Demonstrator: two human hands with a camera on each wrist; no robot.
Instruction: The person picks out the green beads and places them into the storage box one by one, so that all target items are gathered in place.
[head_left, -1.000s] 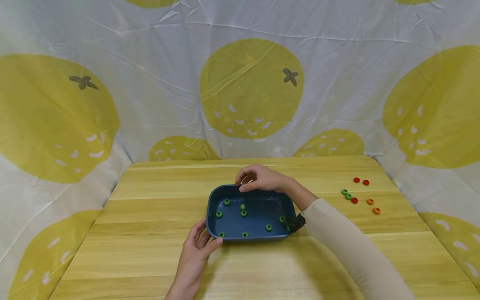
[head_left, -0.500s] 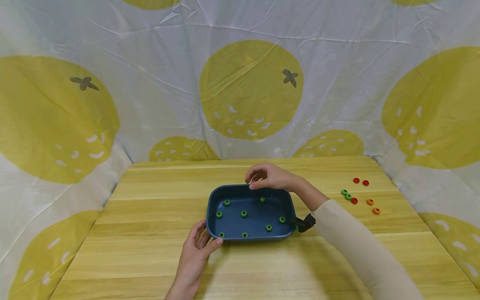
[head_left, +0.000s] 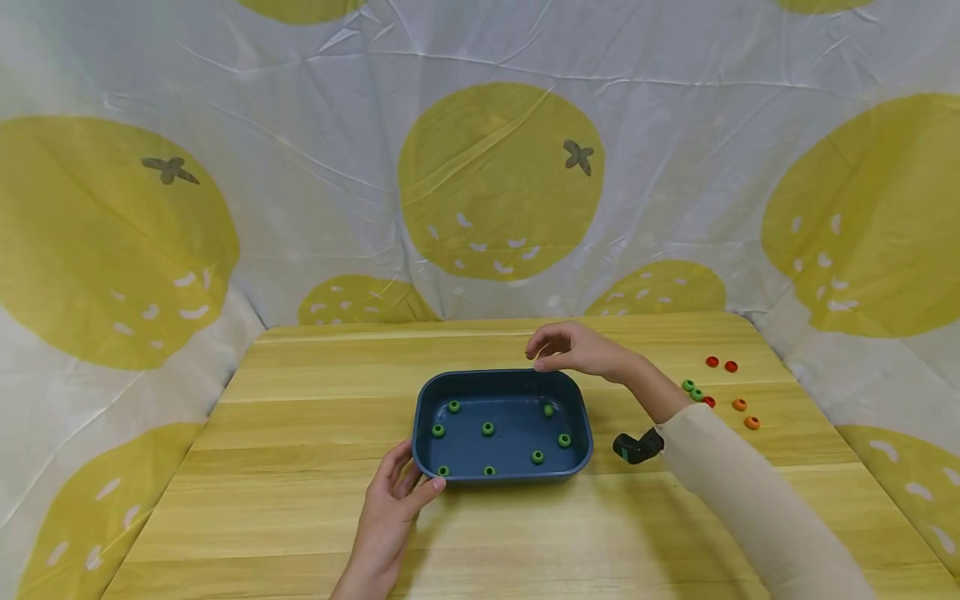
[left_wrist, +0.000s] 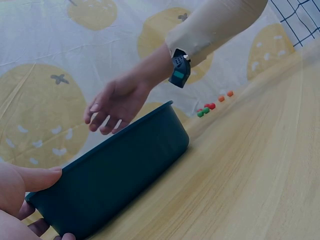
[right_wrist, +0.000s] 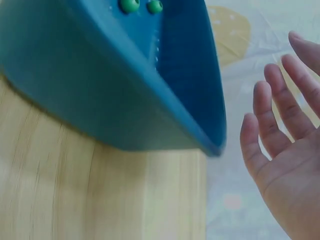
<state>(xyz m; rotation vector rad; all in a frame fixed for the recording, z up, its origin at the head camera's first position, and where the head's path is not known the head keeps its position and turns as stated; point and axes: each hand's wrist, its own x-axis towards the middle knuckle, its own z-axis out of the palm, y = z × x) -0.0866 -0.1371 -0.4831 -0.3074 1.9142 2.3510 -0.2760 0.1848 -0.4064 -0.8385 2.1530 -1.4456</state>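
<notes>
A dark blue rectangular tub (head_left: 502,479) stands on the wooden table, with several green beads (head_left: 488,429) scattered over its floor. My left hand (head_left: 387,508) grips its near left corner, thumb over the rim and fingers against the outer wall, as the left wrist view shows too. Above the tub's far right rim hovers my right hand (head_left: 577,348), its fingers loosely bent and nothing between them. In the right wrist view the right hand's palm (right_wrist: 292,185) is bare and apart from the tub.
To the right on the table lie red beads (head_left: 712,362), green beads (head_left: 689,386) and orange beads (head_left: 740,405), near my right forearm. A black wrist camera (head_left: 639,447) hangs from the right sleeve. A lemon-patterned cloth (head_left: 502,183) hangs behind the table.
My right hand has moved right along the tub's far rim. One green bead has rolled right across the tub floor. My left hand keeps its grip on the corner.
</notes>
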